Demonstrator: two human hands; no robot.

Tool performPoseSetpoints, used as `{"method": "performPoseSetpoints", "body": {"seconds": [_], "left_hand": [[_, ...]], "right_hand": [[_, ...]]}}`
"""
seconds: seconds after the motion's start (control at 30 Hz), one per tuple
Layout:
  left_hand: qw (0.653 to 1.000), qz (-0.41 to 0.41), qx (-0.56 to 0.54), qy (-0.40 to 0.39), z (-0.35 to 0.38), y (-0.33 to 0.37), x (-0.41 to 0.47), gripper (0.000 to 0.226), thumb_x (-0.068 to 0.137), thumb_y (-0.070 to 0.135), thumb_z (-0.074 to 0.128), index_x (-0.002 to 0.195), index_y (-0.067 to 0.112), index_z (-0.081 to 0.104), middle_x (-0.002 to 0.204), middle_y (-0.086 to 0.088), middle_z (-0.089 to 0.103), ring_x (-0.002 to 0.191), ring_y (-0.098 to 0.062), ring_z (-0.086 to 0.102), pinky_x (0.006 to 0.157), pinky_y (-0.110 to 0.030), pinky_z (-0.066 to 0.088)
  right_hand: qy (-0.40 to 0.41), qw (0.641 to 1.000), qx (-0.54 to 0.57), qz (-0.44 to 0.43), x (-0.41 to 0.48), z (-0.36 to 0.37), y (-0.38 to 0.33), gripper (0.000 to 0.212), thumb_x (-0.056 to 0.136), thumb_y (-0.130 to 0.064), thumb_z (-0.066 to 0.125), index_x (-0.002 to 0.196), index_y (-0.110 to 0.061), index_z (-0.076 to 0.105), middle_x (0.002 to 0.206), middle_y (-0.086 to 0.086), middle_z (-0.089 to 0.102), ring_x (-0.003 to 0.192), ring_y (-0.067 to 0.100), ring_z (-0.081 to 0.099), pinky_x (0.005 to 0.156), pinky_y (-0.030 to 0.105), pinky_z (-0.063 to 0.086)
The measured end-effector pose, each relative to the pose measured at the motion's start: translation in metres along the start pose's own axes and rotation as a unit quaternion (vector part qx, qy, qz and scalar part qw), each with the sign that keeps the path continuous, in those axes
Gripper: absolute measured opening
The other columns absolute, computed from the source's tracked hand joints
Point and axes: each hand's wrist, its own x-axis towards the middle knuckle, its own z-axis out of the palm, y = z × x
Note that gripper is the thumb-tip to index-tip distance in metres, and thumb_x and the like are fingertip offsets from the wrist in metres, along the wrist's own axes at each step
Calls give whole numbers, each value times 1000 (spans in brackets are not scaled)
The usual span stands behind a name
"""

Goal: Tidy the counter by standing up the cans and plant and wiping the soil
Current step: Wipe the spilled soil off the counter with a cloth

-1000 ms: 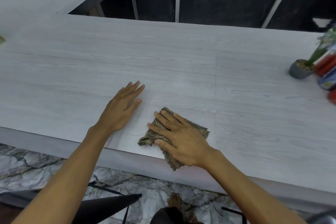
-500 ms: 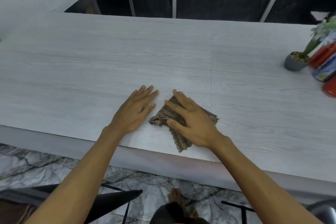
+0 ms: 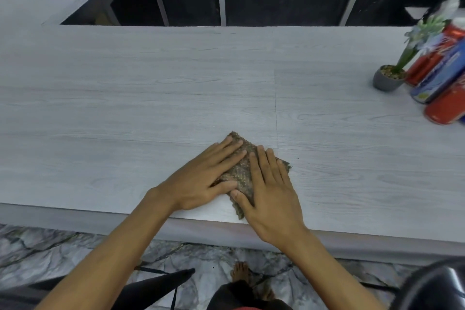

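Cloth [image 3: 242, 171] is lying near worktop [image 3: 125, 108] front edge, about mid-length, long axis running roughly front-to-back. Both hands are pressing flat on it: L hand [image 3: 201, 178] covering its left side, R hand [image 3: 273, 192] its right, fingers straight, nearly together, thumbs almost meeting at the near end. Plant [image 3: 386, 82] & cans [image 3: 442, 106] are standing well apart at the right end, so R hand is sitting nearer them

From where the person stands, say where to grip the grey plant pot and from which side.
Grip the grey pot by its round wall, low down, coming from its left, where the counter is bare. The cans stand close on its right and the plant stem leans over them, so that side and the top look crowded.
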Motion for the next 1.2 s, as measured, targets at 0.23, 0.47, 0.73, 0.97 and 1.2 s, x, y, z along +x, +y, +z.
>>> {"method": "performPoseSetpoints", "body": {"seconds": [0.23,0.47,0.73,0.97,1.2], "left_hand": [[1000,-12,5,21,16,17,-7,68,97,57,30,154,25,9,161,12,-4,147,-5,-10,121,-28,1],[995,-8,-28,93,43,48,-17,63,98,55,31,151,21,24,161,5,14,148,-8,5,120,-25,9],[957,-7,-146,249,70,90,-13,36,88,32,58,121,18,65,124,9,60,121,-3,49,105,-18,36],[954,49,-180,237,80,132,20,33,86,28,58,118,24,62,113,22,53,107,-1,52,96,-10,37],[954,161,-189,170,104,188,75,31,87,25,58,116,15,67,113,12,57,107,-7,53,95,-12,39]], "right_hand": [[-16,998,-6,-63,-7,-11,24,74,96,-62,20,152,-15,10,160,1,5,148,12,-3,120,32,0],[30,997,21,-71,-31,-13,34,63,94,-52,35,142,-11,43,149,3,40,142,15,28,117,28,13],[106,987,102,-67,-70,-22,53,41,89,-35,48,121,-15,64,126,0,64,124,10,48,112,24,26],[134,981,136,-21,-109,-48,83,40,91,-30,48,122,-10,63,120,5,66,116,10,49,110,17,24],[193,966,136,102,-177,-72,121,40,93,-33,47,126,-16,59,122,0,64,116,8,49,103,12,31]]}}
